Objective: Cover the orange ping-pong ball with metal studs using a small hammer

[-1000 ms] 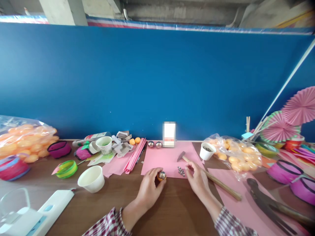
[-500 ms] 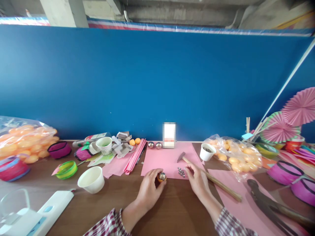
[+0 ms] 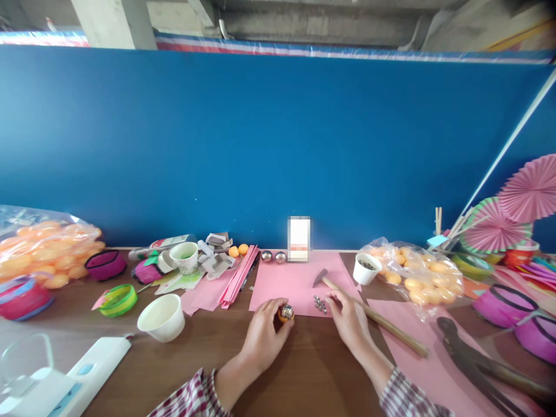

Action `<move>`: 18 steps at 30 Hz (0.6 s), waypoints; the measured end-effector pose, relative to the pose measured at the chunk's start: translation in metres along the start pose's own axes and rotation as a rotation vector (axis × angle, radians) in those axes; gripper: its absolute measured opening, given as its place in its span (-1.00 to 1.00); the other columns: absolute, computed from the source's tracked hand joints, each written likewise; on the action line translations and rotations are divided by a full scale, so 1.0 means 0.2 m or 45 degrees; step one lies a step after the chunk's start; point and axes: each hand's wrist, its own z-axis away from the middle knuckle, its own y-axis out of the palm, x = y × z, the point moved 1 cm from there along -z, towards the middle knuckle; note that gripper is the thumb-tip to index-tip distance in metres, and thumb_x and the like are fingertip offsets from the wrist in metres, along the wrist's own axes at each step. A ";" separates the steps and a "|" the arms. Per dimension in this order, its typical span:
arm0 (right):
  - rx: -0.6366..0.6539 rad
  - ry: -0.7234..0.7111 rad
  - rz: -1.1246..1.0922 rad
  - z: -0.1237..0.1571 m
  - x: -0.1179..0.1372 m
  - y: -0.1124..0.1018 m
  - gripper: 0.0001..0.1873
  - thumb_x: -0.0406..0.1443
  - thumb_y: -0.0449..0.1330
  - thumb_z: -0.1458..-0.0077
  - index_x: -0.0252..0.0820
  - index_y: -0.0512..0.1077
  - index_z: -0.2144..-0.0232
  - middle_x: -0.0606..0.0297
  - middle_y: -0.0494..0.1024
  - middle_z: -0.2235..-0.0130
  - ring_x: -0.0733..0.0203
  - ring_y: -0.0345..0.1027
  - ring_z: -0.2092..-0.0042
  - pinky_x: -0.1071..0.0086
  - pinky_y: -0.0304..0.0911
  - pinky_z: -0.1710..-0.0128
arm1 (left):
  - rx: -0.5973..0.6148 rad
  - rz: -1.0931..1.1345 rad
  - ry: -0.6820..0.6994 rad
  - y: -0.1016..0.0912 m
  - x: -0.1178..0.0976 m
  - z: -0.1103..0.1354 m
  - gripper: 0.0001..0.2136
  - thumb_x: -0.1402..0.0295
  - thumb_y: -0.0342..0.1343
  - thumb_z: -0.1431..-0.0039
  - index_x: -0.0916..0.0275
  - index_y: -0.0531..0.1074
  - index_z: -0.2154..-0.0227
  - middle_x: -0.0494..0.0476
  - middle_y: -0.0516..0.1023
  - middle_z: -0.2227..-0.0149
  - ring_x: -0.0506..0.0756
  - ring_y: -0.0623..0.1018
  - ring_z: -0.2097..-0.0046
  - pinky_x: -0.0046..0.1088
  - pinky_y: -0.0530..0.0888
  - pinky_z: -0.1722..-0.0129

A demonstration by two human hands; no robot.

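Note:
My left hand curls its fingers and thumb around an orange ball, whose top is covered with shiny silver studs. To its right, my right hand has thumb and fingertips drawn together at the edge of a small pile of silver studs. Whether a stud sits between those fingertips I cannot make out. The pile lies on a pink sheet. A hammer with a wooden handle lies aslant behind and beside my right hand. Two silver-covered balls rest at the back of the sheet.
A white cup with small dark metal pieces stands right of the sheet, before a bag of orange balls. An empty white bowl is at left, near a white power strip. A dark curved tool lies front right.

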 end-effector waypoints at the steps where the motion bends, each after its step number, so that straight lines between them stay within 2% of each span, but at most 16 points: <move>1: -0.002 0.001 0.008 0.00 0.00 0.00 -0.82 -0.23 0.03 -0.06 -0.13 0.40 0.41 0.29 0.55 0.35 0.16 0.41 0.33 0.36 0.24 0.34 | 0.000 0.002 0.002 0.00 0.00 0.00 -0.72 0.42 0.08 -0.02 0.21 0.37 0.14 0.20 0.51 0.13 0.19 0.48 0.08 -0.16 0.39 0.02; 18: 0.027 -0.025 0.040 0.01 0.00 0.00 -0.81 -0.27 -0.02 -0.06 -0.13 0.39 0.40 0.28 0.55 0.35 0.15 0.43 0.32 0.37 0.25 0.35 | 0.005 -0.004 -0.013 0.00 -0.01 0.00 -0.72 0.40 0.08 -0.02 0.22 0.37 0.15 0.20 0.51 0.14 0.19 0.48 0.09 -0.18 0.39 0.02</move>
